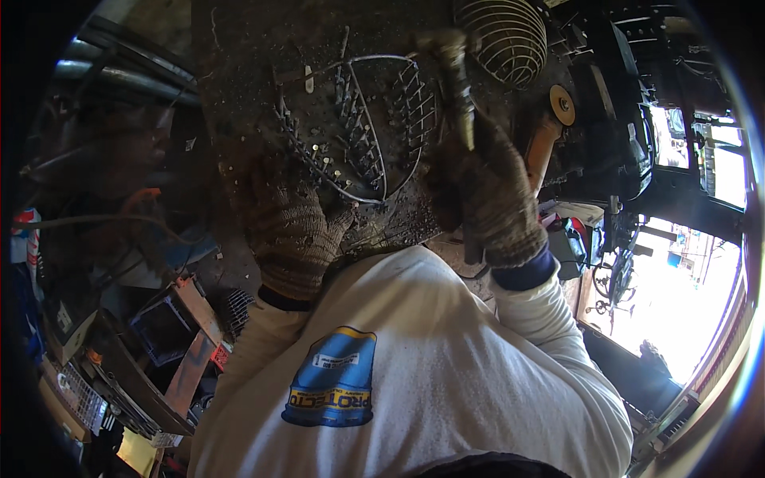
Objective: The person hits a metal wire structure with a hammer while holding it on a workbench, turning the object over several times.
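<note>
Head view: right hand [500, 195] clutching hammer [458, 84], left hand's [299, 227] grip unclear, we are apparently beating a metal frame [372, 134] toward the surface's [251, 52] near edge, next needing aim.

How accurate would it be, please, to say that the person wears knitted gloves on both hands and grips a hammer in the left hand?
Not quite: the head view shows the hammer gripped in the right hand, not the left hand. Both hands do wear knitted gloves.
</note>
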The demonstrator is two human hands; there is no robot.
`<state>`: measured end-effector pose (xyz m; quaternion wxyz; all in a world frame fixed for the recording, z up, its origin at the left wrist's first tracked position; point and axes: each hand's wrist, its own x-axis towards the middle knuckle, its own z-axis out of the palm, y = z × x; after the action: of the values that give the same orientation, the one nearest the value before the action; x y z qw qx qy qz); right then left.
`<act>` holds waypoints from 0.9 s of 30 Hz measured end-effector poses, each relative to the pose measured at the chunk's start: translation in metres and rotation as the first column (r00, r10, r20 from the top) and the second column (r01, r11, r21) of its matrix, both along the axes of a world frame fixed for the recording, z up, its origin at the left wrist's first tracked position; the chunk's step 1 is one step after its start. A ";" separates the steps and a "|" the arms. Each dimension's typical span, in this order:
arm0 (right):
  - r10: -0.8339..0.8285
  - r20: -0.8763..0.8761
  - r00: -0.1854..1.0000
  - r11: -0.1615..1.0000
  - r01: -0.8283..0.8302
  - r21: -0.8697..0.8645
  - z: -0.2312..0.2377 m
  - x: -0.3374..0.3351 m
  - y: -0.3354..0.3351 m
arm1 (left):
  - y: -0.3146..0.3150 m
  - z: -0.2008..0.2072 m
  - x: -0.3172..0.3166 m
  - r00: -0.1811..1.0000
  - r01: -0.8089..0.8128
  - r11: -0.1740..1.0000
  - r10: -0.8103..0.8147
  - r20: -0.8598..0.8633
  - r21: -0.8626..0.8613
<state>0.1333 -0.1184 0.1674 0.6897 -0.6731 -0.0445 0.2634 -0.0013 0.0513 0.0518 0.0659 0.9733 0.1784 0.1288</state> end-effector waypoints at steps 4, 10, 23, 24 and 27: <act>0.130 -0.078 0.988 0.980 -0.140 -0.141 -0.021 -0.010 0.005 | 0.000 0.006 0.004 0.993 -0.030 0.998 0.024 -0.114 -0.053; 0.280 -0.043 0.959 0.920 -0.281 -0.274 -0.014 -0.008 0.002 | 0.000 -0.003 0.001 0.998 -0.019 0.999 0.021 -0.059 0.033; -0.209 -0.470 0.857 0.929 0.324 0.178 -0.003 -0.013 -0.002 | -0.001 -0.003 0.002 0.994 0.005 1.000 -0.003 -0.107 0.026; -0.073 -0.238 0.968 0.991 0.097 0.092 0.000 -0.012 -0.011 | -0.001 -0.004 0.001 0.997 -0.014 0.999 0.017 -0.071 0.042; 0.089 -0.052 0.995 0.992 -0.094 -0.089 0.001 -0.014 -0.017 | -0.002 0.000 0.001 0.998 -0.024 0.996 0.029 -0.062 0.084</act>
<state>0.1196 -0.1359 0.1686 0.6463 -0.6946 -0.0467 0.3125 -0.0001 0.0495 0.0523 0.0182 0.9763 0.1880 0.1060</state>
